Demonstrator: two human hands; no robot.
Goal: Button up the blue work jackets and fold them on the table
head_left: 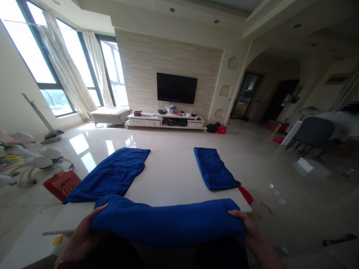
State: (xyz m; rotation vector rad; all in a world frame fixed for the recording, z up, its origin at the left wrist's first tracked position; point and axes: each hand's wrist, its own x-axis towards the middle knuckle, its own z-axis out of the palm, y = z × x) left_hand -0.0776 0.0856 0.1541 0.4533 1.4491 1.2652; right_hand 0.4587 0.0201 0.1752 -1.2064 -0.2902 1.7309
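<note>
Along the near edge of the white bench (168,179), blue cloth (168,224) spans left to right, long axis crosswise, between both hands. Left hand (84,233) grips its left end, right hand (253,228) its right (neither really nearer). Bigger blue piece (112,173) lies left on the bench, smaller blue piece (214,170) right. Beyond: glossy floor (174,140), wall TV (176,88) over low cabinet (146,121), grey chair (314,130) far right.

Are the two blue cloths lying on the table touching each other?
Apart. The head view shows bare white table between the left cloth and the right cloth.
</note>
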